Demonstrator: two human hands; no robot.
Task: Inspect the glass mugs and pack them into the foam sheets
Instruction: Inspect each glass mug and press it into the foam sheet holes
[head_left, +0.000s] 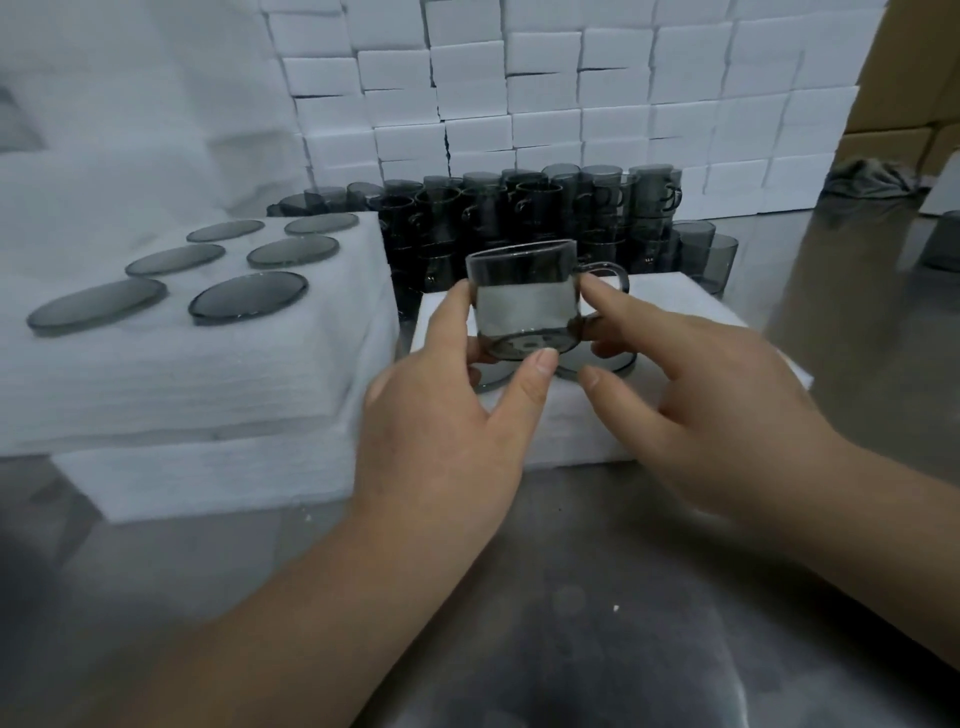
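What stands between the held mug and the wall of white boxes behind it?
Rows of stacked mugs, dark glass, stand there, behind the mug and in front of the boxes, as the head view shows.

Head-worn wide-angle view, looking forward and down, close above table (571, 597)

The scene was lit dimly and evenly, in a cool cast. Soft glare was spread over the table (597, 613), with a broad shadow at its near edge. Beyond the table's left end, everything was blurred.
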